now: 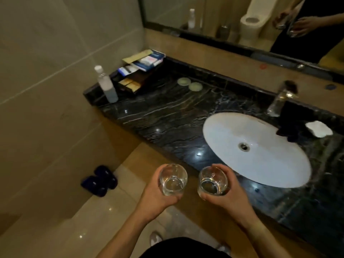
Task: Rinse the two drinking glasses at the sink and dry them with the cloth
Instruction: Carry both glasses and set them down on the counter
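Note:
My left hand (154, 198) grips a clear drinking glass (173, 178), held upright in front of the counter's near edge. My right hand (230, 196) grips a second clear glass (212, 180) beside it, tilted slightly left. Both glasses are apart and short of the white oval sink (264, 161), which lies ahead to the right. A chrome tap (279, 101) stands behind the sink. A dark cloth (290, 123) lies on the counter to the right of the tap, with a white folded cloth (319, 128) next to it.
The black marble counter (167, 116) carries two round coasters (189, 83), a water bottle (107, 84) and a tray of packets (141, 69) at its left end. A mirror (242, 21) runs along the wall. Dark slippers (99, 180) lie on the floor at left.

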`<state>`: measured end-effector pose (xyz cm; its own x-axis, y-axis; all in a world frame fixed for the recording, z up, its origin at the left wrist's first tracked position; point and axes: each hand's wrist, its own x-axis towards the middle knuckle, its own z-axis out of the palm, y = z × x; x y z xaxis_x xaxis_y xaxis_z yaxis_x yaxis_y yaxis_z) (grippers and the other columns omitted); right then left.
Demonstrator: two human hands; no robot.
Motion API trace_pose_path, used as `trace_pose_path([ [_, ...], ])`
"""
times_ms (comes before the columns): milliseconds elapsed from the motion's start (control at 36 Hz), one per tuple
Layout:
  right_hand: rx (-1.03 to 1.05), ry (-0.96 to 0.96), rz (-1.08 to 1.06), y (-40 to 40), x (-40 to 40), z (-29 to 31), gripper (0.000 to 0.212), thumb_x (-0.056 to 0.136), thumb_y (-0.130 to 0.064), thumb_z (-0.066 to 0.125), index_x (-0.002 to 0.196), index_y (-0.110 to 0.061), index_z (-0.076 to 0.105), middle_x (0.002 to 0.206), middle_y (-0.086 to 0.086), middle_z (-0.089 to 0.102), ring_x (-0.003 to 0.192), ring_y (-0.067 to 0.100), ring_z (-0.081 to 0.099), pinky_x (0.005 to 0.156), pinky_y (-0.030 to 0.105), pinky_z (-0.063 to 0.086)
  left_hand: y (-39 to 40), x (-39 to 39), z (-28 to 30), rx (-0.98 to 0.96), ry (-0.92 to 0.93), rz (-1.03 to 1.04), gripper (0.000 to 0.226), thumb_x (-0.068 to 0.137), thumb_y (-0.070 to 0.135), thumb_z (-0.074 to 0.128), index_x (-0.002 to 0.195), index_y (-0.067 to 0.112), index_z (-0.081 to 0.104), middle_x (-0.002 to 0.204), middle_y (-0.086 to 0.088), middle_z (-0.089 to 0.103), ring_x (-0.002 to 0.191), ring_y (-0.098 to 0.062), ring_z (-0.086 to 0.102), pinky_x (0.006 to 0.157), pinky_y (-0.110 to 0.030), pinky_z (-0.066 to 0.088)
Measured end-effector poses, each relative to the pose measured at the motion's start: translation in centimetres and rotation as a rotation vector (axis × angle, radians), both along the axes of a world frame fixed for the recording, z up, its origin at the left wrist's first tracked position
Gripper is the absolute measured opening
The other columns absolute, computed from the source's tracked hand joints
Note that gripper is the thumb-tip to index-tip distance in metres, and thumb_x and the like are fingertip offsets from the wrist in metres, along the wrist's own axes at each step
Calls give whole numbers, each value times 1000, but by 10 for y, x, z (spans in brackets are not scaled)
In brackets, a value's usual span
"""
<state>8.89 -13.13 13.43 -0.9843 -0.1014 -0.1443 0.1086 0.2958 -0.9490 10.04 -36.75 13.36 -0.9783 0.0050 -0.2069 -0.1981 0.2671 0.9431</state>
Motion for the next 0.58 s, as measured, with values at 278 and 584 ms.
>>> trace_pose_path([
  [278, 37, 33, 62, -108, -32, 3, 83, 57, -23, 96, 127, -37, 53, 122, -13, 65, 113, 3, 61, 94, 23, 50, -108, -21, -8, -42, 5, 36, 86, 62, 17, 92, 132, 33, 45, 122, 18, 61, 113, 8, 55, 87, -3, 39],
  [584, 42, 5, 53, -148, -106, -11, 82, 58, -16, 95, 123, -39, 52, 112, -34, 62, 106, -8, 60, 85, 9, 47, -153, -94, -15, -27, -5, 85, 82, 66, 19, 92, 129, 42, 44, 119, 34, 57, 115, 9, 55, 89, -6, 42],
])
